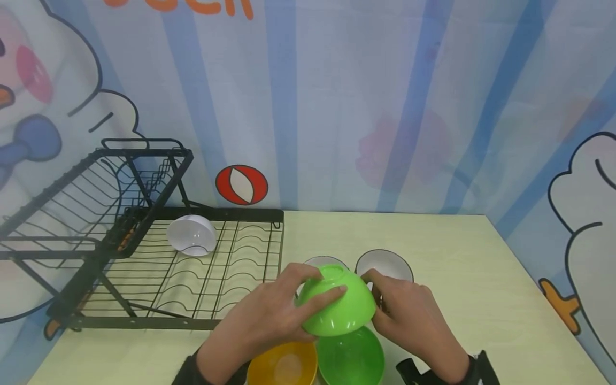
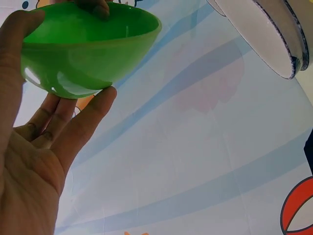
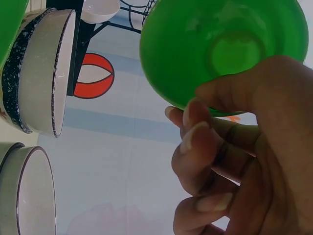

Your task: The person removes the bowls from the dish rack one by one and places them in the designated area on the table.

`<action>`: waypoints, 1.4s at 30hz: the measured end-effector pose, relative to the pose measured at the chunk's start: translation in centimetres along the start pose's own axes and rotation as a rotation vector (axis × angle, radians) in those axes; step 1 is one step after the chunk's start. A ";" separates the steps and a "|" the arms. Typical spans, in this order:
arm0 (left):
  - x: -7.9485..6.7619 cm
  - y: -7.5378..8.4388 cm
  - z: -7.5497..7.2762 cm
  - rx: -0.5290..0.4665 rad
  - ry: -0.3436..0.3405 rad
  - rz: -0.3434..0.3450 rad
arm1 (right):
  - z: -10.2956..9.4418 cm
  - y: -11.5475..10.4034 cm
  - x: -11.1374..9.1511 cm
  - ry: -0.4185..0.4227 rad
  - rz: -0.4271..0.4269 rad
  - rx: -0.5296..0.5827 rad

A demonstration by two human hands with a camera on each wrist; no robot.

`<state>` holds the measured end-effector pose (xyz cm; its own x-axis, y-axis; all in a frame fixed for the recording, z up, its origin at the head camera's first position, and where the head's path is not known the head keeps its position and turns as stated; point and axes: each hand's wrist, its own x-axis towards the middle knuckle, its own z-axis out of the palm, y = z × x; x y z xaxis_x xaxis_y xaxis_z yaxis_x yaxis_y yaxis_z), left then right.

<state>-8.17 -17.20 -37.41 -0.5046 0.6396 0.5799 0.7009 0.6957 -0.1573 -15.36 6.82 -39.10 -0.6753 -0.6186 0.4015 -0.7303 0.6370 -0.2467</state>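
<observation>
Both hands hold a light green bowl (image 1: pixel 339 310), tilted with its base up and its outside facing the head camera. My left hand (image 1: pixel 267 310) grips it from the left, thumb at the rim and fingers on the outer wall, as the left wrist view shows. At the right edge, my right hand (image 1: pixel 409 313) pinches the rim between thumb and fingers, its thumb inside the bowl in the right wrist view. Below it on the table sit another green bowl (image 1: pixel 353 361) and a yellow-orange bowl (image 1: pixel 284 366), both partly cut off by the frame.
A black wire dish rack (image 1: pixel 192 323) stands at the left, with a raised tier on its left side. One white bowl (image 1: pixel 192 235) leans in it. White dark-rimmed bowls (image 1: pixel 385 262) stand behind the hands, stacked in the right wrist view. A printed cloth (image 1: pixel 327 107) hangs behind the table.
</observation>
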 end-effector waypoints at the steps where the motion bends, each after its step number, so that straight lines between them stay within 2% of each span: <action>1: 0.0 0.0 0.1 0.000 -0.005 -0.002 | 0.0 0.0 0.0 -0.002 -0.001 0.000; 12: -0.1 -0.1 0.6 -0.024 -0.052 -0.040 | 0.1 0.1 -0.1 -0.027 0.003 -0.003; 23: 0.0 -0.5 1.1 0.035 -0.048 -0.040 | 0.0 0.4 -0.1 -0.038 -0.027 -0.030; 30: -0.2 -0.5 1.3 0.023 -0.126 -0.066 | -0.2 0.8 -0.2 -0.051 -0.033 -0.052; 38: -0.4 -0.4 1.2 -0.006 -0.246 -0.102 | -0.6 1.0 -0.3 -0.047 -0.026 -0.042; 42: -0.3 -0.5 1.1 -0.016 -0.268 -0.116 | -0.6 1.2 -0.3 -0.047 -0.035 -0.048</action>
<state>-8.87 -17.39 -38.39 -0.6957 0.6212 0.3608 0.6374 0.7654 -0.0887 -16.00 8.06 -38.95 -0.6541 -0.6614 0.3670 -0.7488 0.6349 -0.1904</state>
